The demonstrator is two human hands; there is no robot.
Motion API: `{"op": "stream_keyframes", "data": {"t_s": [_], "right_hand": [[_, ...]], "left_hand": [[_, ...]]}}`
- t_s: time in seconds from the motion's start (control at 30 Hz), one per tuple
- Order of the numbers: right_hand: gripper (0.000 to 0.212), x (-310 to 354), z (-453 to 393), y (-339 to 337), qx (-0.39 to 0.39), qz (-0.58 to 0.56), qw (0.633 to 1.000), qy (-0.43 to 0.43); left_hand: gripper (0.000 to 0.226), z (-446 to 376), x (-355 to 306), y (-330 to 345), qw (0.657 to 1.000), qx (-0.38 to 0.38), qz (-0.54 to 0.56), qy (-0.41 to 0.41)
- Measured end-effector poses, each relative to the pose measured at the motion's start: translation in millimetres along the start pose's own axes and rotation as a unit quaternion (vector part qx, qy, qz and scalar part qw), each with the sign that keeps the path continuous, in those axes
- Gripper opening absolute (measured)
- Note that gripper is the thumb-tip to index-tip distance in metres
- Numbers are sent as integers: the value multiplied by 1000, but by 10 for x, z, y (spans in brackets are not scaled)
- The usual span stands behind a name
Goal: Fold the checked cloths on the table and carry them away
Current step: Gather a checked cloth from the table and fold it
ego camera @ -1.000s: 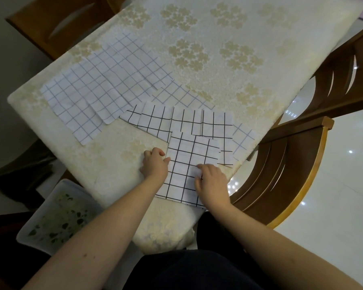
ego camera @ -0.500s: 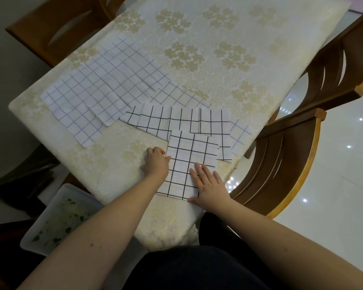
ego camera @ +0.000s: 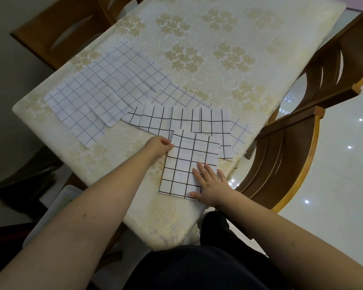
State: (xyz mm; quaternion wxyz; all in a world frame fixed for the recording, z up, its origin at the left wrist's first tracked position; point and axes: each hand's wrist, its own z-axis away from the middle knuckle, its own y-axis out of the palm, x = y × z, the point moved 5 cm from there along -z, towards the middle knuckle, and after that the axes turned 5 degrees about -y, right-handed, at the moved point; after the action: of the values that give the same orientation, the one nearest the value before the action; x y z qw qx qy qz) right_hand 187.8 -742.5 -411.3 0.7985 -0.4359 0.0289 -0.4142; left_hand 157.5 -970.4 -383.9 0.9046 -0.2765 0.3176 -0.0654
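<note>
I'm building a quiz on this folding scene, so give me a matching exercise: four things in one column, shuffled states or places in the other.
1. right hand
2. left hand
3. black-checked folded cloth nearest the person
4. wooden chair with curved slats

a. grips the cloth's left edge
b. stands at the table's right side
c. lies flat on the cloth
d. lies under both hands

Pairs: 1-c, 2-a, 3-d, 4-b

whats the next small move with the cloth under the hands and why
Probably lift the folded black-checked white cloth off the cream floral table: the right hand lies flat on it, the left hand holds its left edge, and it looks fully folded.
</note>
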Motion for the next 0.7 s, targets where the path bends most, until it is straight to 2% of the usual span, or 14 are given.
{"op": "stream_keyframes", "data": {"t_s": [0.1, 0.2, 0.3, 0.43, 0.53, 0.7], "right_hand": [[75, 35, 18, -53, -35, 22, 999, 0], [70, 128, 81, -123, -134, 27, 990, -22], [50, 257, 170, -114, -202, 22, 977, -56], [45, 447, 298, 0, -139, 26, 989, -52], [49, 496, 358, 88, -107, 28, 993, -34], [55, 509, 379, 123, -97, -4, 995, -11]], "left_hand": [[31, -3, -60, -17, 999, 19, 18, 23], [27, 14, -105, -24, 999, 12, 5, 41], [25, 23, -108, -31, 999, 8, 0, 43], [30, 30, -129, -57, 999, 4, 12, 50], [37, 68, -165, -89, 998, 9, 29, 62], [18, 218, -181, -213, 994, 20, 45, 98]]}}
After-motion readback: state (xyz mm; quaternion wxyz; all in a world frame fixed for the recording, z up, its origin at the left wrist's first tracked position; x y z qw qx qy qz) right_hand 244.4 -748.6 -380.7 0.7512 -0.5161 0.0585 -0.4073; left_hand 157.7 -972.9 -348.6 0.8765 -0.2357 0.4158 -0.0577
